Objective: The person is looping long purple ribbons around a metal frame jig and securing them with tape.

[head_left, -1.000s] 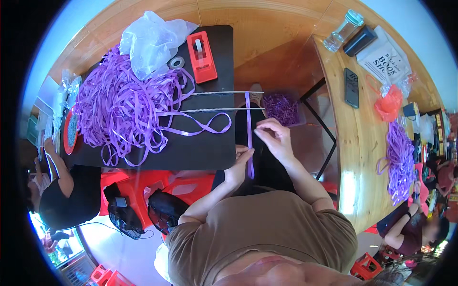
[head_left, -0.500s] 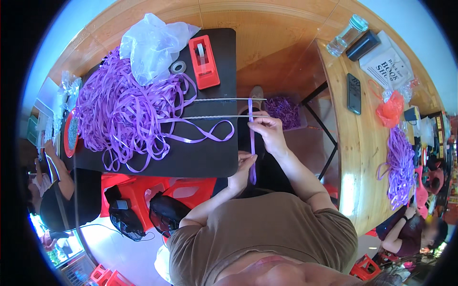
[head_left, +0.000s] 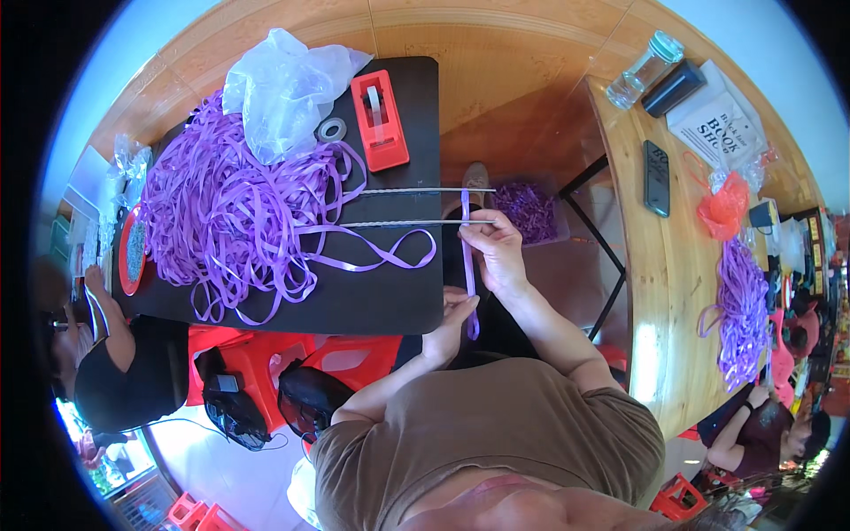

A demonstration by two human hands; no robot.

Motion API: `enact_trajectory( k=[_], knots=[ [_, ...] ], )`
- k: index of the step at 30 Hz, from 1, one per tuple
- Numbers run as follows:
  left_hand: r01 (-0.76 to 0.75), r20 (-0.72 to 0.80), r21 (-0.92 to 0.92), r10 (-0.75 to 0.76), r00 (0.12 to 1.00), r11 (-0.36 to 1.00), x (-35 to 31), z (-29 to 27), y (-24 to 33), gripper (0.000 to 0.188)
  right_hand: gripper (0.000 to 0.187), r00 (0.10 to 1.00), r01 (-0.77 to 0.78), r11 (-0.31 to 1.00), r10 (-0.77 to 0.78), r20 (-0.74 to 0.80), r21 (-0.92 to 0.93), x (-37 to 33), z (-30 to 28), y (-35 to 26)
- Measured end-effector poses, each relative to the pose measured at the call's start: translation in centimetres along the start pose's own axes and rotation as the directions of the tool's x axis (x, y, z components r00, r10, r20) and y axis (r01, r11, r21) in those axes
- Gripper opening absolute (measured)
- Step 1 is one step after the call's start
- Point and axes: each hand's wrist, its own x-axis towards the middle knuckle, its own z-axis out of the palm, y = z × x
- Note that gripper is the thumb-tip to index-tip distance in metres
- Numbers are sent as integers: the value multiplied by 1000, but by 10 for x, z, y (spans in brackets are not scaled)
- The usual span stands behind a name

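Right now, from my remote seat, I have the left hand pinching a purple ribbon strip near its lower end. My right hand is higher up, its fingers closed on the same strip just beside the nearer of two metal rods. The strip runs up to the farther rod, past the edge of the black worktop, where the rods jut out side by side. To my left, a ribbon heap spreads over that worktop, with a clear plastic bag on top and a red tape dispenser near it. Beyond my right hand, a bin of purple pieces sits low.
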Motion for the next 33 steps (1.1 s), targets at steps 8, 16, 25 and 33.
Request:
enact_trajectory(
  k=[8, 16, 25, 33],
  knots=[
    [-34, -19, 18, 34, 999, 999, -2, 3, 6, 16, 34, 986, 164, 979, -166, -4, -124, -7, 9, -5],
    [31, -16, -39, -32, 999, 999, -3, 2, 8, 17, 37, 998, 60, 995, -62, -32, -80, -8, 6, -2],
    [238, -8, -75, -239, 971, 968, -5, 9, 27, 20, 36, 998, 41, 996, -44, -37, -77, -7, 5, -4],
    [199, 56, -39, -197, 979, 979, -7, 4, 28, 19, 41, 954, 289, 870, -295, 46, -400, -20, -6, -6]
  ],
)
